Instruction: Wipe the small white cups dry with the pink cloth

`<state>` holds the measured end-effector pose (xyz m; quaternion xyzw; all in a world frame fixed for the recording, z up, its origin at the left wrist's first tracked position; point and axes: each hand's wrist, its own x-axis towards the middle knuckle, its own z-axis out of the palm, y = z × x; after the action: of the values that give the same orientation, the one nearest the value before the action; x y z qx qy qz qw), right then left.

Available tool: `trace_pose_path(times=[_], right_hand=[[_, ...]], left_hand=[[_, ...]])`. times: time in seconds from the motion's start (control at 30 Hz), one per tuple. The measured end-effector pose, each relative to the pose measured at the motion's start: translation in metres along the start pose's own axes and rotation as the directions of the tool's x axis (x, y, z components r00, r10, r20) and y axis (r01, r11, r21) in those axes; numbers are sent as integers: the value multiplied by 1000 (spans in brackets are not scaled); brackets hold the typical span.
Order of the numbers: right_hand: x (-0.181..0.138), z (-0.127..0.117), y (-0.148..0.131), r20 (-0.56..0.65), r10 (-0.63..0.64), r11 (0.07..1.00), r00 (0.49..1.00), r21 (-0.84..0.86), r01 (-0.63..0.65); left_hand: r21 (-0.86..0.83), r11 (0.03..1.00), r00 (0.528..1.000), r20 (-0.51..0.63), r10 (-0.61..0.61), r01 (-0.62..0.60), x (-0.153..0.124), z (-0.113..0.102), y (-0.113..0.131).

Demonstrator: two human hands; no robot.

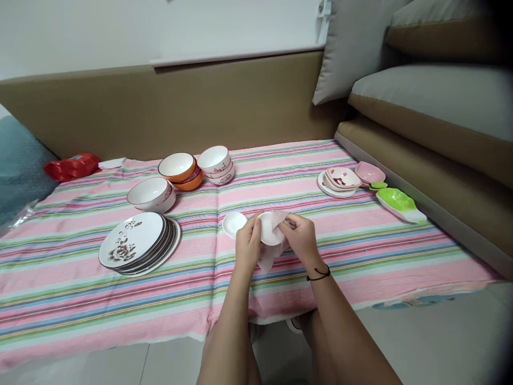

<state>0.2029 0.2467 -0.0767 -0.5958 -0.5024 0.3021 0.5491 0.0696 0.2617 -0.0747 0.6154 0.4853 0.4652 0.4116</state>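
Observation:
Between my hands is a small white dish, raised over the striped cloth. My left hand grips its left rim with the thumb on top. A thin white tissue is wrapped over the right rim and hangs below the dish. My right hand pinches this tissue against the dish's right side; a dark cord is tied round that wrist. Just left of my left hand, a second small white dish lies on the cloth.
A stack of flowered plates stands at left, with a white bowl, orange bowls and patterned white bowls behind. At right are a square bowl, a pink bowl and a green leaf-shaped dish. Cushions border the right.

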Motion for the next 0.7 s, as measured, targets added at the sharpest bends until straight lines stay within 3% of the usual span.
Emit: trace_pose_path(times=[0.13, 0.2, 0.3, 0.4, 0.47, 0.53, 0.63, 0.7], right_hand=[[-3, 4, -3, 1, 22, 999, 1000, 27, -22], [-4, 6, -4, 3, 16, 1000, 1000, 10, -16], [-3, 4, -3, 11, -9, 999, 1000, -42, 9], [-1, -2, -2, 60, -83, 987, 995, -131, 90], [1, -5, -2, 83, -134, 971, 988, -188, 147], [2, -6, -1, 69, -132, 968, 989, -207, 143], [1, -3, -1, 22, -74, 982, 997, -172, 77], [0, 1, -2, 19, -51, 991, 998, -126, 53]], left_hand=[[38, 999, 982, -186, -22, 29, -1, 3, 0], [-1, 999, 980, -194, -34, 35, 0, 1, 0], [-72, 995, 998, -1, -66, 66, 5, -5, -1], [-61, 994, 972, 225, -72, 87, 7, -10, -2], [-39, 997, 963, 263, -60, 72, 7, -9, -2], [-6, 998, 979, 197, -54, 57, 5, -6, -1], [50, 997, 998, -36, -52, 53, 2, 1, 0], [58, 997, 982, -185, -46, 57, 1, 5, 0]])
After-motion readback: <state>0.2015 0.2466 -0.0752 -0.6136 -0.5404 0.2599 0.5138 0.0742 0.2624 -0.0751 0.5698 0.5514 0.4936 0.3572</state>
